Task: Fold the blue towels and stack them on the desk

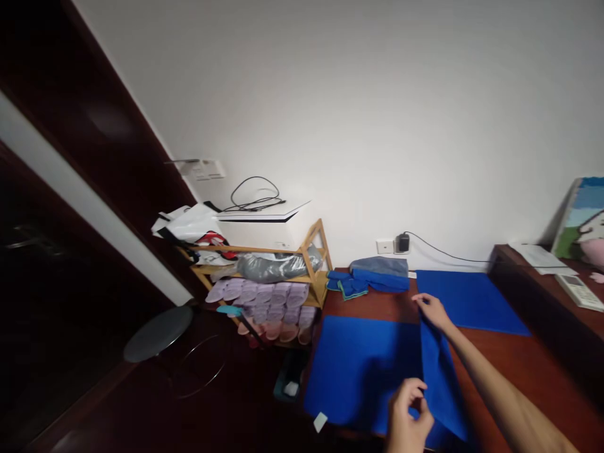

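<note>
A blue cloth (358, 358) lies spread on the brown table (391, 306), with a white tag (320, 421) at its near left corner. Its right part is raised off the table in a fold. My right hand (433, 311) pinches the raised edge at the far end. Closer to me, my left hand (409, 412) has thumb and fingers pinched on the same edge. Behind my right hand, a second blue cloth (472, 301) lies flat. A pile of blue and grey cloths (380, 275) sits against the wall, beside a crumpled blue cloth with green trim (346, 285).
Left of the table stands a wooden rack (318, 251) with several purple slippers (264, 293) and a white box (259, 228) on top. A round stool (158, 333) is further left. On the raised ledge at right lie a remote control (579, 291) and papers (542, 257).
</note>
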Action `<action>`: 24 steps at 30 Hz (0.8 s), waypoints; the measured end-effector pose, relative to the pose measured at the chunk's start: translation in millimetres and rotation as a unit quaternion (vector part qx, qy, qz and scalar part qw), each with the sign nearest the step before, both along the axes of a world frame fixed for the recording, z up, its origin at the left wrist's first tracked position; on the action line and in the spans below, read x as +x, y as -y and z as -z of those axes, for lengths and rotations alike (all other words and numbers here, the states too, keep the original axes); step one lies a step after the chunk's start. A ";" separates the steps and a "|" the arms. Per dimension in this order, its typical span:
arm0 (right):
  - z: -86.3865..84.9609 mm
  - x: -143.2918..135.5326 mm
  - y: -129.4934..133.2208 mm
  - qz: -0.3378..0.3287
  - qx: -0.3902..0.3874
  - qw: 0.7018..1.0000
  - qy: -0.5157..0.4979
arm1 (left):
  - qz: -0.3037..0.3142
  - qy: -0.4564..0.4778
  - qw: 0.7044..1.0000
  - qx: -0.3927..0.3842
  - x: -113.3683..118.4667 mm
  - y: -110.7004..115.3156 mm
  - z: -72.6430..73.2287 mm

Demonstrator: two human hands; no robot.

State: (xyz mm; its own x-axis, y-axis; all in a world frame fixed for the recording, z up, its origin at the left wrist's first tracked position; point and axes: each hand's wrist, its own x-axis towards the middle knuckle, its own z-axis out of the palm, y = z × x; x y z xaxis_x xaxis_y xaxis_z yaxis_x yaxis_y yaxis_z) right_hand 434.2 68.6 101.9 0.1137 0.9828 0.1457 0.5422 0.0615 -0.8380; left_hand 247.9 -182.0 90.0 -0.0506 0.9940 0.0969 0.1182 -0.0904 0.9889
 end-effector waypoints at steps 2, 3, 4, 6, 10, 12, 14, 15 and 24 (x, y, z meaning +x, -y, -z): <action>-4.1 -70.5 -10.5 -0.076 -0.002 0.997 0.014 | -0.072 -0.041 0.996 0.037 -51.3 9.3 -1.8; -4.7 -107.1 -15.3 -0.112 -0.006 0.993 0.023 | -0.112 -0.068 0.989 0.061 -76.8 14.2 -1.8; -4.5 -143.5 -19.8 -0.146 -0.012 0.989 0.032 | -0.152 -0.093 0.981 0.081 -101.8 18.8 -0.8; -0.9 -212.4 -27.1 -0.207 -0.031 0.976 0.053 | -0.232 -0.139 0.958 0.096 -148.1 26.1 5.2; 19.0 -312.5 -29.0 -0.294 -0.075 0.947 0.102 | -0.317 -0.255 0.913 0.032 -217.1 30.7 35.5; 34.8 -337.5 -24.0 -0.310 -0.085 0.938 0.127 | -0.314 -0.327 0.891 0.001 -236.6 30.3 57.3; 51.2 -347.9 -18.8 -0.311 -0.086 0.935 0.148 | -0.317 -0.381 0.868 -0.018 -246.9 29.9 79.4; 58.3 -349.1 -17.3 -0.310 -0.085 0.934 0.157 | -0.322 -0.396 0.860 -0.021 -249.8 29.9 89.3; 73.0 -337.1 -30.5 -0.325 -0.076 0.918 0.215 | -0.377 -0.360 0.853 0.031 -278.4 31.9 129.4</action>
